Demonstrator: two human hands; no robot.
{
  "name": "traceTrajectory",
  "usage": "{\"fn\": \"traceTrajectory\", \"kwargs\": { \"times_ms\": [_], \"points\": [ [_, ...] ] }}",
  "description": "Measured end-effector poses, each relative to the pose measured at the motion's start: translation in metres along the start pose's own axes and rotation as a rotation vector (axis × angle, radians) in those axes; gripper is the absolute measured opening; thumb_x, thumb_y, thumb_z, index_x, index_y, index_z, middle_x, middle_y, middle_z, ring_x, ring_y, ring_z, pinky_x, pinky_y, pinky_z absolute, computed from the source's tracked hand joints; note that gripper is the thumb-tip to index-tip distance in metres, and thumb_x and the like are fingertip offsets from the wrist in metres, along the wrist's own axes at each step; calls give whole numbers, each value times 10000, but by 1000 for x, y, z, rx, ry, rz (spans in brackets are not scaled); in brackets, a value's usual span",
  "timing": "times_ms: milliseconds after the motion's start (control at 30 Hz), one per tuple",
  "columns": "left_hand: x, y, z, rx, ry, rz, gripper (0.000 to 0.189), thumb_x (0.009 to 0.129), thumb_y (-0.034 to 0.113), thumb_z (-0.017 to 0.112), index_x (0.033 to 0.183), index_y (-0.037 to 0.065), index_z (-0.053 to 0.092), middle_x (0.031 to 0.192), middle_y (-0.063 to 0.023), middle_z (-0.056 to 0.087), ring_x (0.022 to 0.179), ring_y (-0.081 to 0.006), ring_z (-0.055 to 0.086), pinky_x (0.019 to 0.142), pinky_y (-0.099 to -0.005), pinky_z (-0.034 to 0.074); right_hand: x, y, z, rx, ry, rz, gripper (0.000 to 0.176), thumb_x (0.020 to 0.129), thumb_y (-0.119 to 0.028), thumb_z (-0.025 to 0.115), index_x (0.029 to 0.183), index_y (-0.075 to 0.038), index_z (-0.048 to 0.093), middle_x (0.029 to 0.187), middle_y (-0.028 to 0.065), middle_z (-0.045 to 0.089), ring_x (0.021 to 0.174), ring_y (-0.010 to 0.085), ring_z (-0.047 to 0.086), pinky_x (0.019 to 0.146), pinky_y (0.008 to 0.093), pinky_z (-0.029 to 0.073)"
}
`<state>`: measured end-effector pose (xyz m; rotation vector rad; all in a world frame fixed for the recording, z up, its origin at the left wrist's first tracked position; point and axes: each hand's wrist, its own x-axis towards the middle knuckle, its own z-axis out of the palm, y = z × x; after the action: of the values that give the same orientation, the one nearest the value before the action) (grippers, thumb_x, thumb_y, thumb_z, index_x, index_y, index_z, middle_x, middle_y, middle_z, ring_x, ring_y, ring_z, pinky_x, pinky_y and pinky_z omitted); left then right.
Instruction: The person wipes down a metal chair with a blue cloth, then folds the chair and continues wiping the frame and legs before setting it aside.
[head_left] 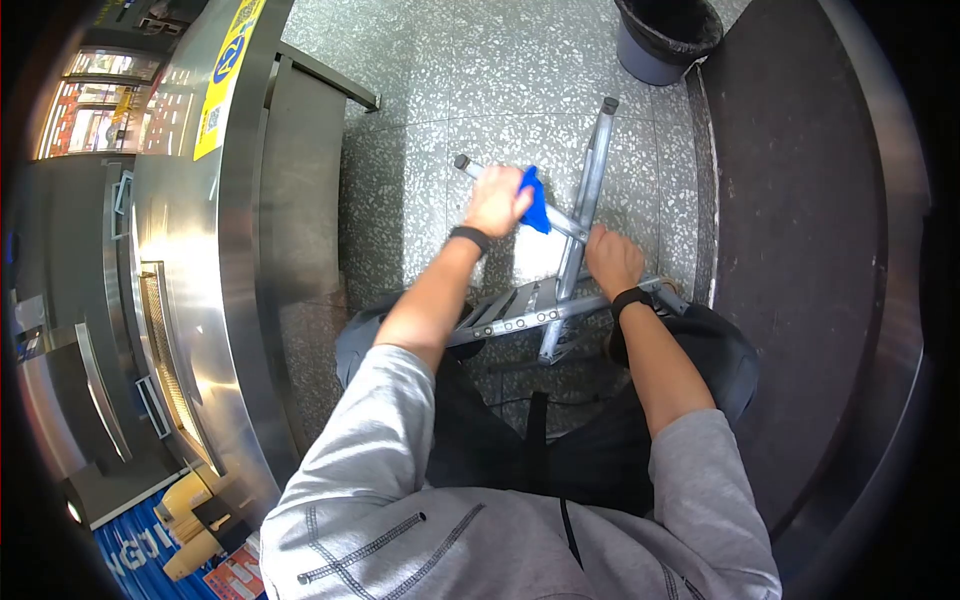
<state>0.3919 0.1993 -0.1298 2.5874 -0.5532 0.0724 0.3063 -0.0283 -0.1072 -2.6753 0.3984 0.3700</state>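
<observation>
A metal folding frame with dark end caps, like a small stepladder (590, 185), lies tilted between my knees over the speckled floor. My left hand (495, 200) is closed around one of its tubes near the capped end, with a blue cloth (535, 200) bunched at the fingers and partly hanging beside the tube. Close to where two tubes cross, my right hand (614, 262) has its fingers wrapped round the frame. A perforated metal rail (515, 323) of the frame runs across below both hands.
A dark bin with a black liner (668, 40) stands on the floor at the top right. Along the left runs a stainless steel counter (190, 260) with a yellow sticker (228, 75). A dark panel (800, 200) rises on the right.
</observation>
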Motion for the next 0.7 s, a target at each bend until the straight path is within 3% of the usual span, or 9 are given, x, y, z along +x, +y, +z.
{"fn": "traceTrajectory", "kwargs": {
  "times_ms": [100, 200, 400, 500, 700],
  "points": [
    [9, -24, -6, -25, 49, 75, 240, 885, 268, 585, 909, 30, 598, 879, -208, 594, 919, -416, 530, 874, -496, 392, 0, -2, -3, -1, 8, 5, 577, 971, -354, 357, 738, 18, 731, 783, 275, 681, 757, 467, 678, 751, 517, 541],
    [8, 3, 4, 18, 179, -73, 245, 882, 257, 584, 898, 12, 591, 883, -222, 597, 916, -418, 532, 871, -505, 391, -3, -7, -6, -7, 13, 18, 573, 970, -353, 362, 733, 15, 732, 779, 272, 681, 748, 466, 679, 746, 517, 543],
    [-8, 76, 39, -125, 60, -44, 241, 875, 269, 598, 923, 33, 599, 906, -207, 600, 931, -393, 530, 886, -474, 390, 1, -3, 1, -9, 22, 4, 561, 966, -352, 377, 723, 12, 729, 771, 273, 678, 728, 463, 678, 730, 528, 544],
    [-8, 63, 33, -245, 42, -2, 261, 876, 288, 598, 939, 34, 599, 902, -201, 605, 937, -388, 534, 883, -480, 390, 1, -1, 0, -14, 38, -5, 562, 962, -353, 381, 711, 14, 725, 763, 274, 675, 726, 467, 675, 731, 532, 542],
    [21, 16, -4, -40, -79, -223, 348, 901, 348, 548, 950, 9, 613, 886, -270, 624, 926, -438, 569, 862, -523, 402, 1, 1, 2, -31, 33, -7, 553, 958, -345, 377, 723, 16, 723, 776, 281, 674, 740, 478, 671, 741, 535, 539]
  ]
}}
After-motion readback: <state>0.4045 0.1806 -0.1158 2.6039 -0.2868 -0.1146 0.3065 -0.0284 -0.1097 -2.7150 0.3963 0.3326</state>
